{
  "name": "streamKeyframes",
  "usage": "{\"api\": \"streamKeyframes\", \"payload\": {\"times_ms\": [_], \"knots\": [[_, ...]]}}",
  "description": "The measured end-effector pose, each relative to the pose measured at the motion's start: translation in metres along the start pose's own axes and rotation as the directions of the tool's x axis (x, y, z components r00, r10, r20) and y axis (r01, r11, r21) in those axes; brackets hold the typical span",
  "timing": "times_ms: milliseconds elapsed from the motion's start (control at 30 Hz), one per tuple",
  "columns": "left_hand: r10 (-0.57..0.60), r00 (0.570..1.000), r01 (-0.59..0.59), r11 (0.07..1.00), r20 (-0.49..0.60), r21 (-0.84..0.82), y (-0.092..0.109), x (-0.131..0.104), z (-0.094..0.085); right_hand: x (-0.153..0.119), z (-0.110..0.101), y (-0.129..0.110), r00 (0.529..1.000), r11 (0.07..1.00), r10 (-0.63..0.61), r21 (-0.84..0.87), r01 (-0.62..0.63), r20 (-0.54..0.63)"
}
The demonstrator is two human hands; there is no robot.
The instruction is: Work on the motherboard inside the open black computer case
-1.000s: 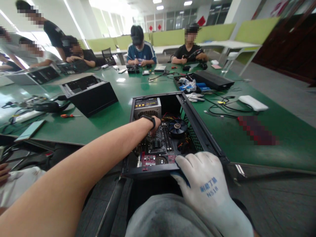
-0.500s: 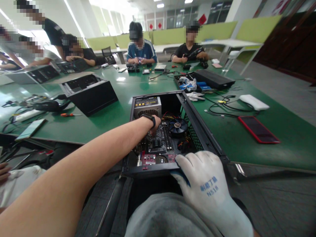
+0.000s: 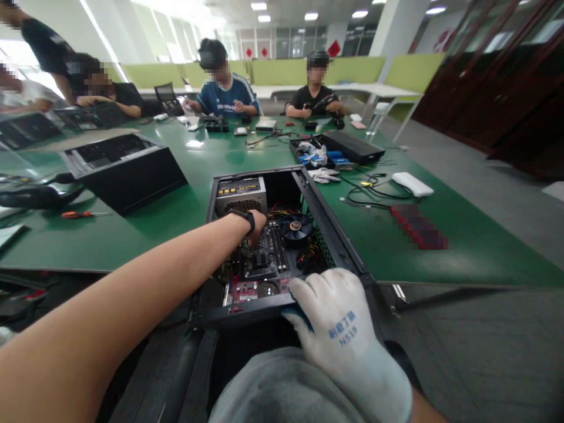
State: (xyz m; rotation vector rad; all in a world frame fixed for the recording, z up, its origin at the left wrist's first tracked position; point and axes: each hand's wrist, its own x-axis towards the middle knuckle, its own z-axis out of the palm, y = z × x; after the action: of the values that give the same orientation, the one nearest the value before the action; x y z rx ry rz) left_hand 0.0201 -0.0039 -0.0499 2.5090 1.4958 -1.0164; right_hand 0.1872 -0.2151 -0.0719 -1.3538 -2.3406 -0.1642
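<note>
An open black computer case [image 3: 339,235] lies in front of me, partly over the table's near edge. My left hand [image 3: 256,226], bare and with a black wristband, reaches down inside it over the motherboard [image 3: 264,258]; its fingertips are hidden. Beyond that hand is the power supply [image 3: 242,197], and to its right a round fan [image 3: 296,229]. A red card [image 3: 247,289] sits at the near end. My right hand [image 3: 332,311], in a white glove, grips the near rim of the case, thumb below and fingers on top.
Another black case [image 3: 136,179] stands tilted at the left, near an orange screwdriver [image 3: 77,215]. At the right are a glove [image 3: 324,175], cables, a white box [image 3: 413,184] and a red-edged phone [image 3: 418,226]. Several people sit or stand across the green table [image 3: 462,247].
The view has turned right, so most things appear farther left. Both hands keep their places at the case. The person in blue across the table has raised and parted their hands.
</note>
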Motion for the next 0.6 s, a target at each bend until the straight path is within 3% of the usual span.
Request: {"api": "streamKeyframes", "payload": {"times_ms": [367,500,567,600], "knots": [[0.008,0.998,-0.007,1.0,-0.057,0.006,-0.01,0.018,0.011,-0.004,-0.003,0.0,1.0,0.999,-0.003,0.041,0.002,0.028],[0.021,0.997,-0.019,0.999,-0.073,0.028,-0.012,0.022,0.014,-0.015,-0.018,0.02,0.985,0.979,-0.062,0.181,0.091,-0.159],[0.03,0.997,-0.027,0.999,-0.071,0.034,-0.012,0.022,0.014,-0.02,-0.028,0.047,0.947,0.981,-0.011,0.182,0.073,-0.321],[0.032,0.997,-0.029,0.999,-0.068,0.035,-0.012,0.021,0.014,-0.021,-0.032,0.065,0.924,0.989,0.058,0.149,-0.001,-0.379]]}}
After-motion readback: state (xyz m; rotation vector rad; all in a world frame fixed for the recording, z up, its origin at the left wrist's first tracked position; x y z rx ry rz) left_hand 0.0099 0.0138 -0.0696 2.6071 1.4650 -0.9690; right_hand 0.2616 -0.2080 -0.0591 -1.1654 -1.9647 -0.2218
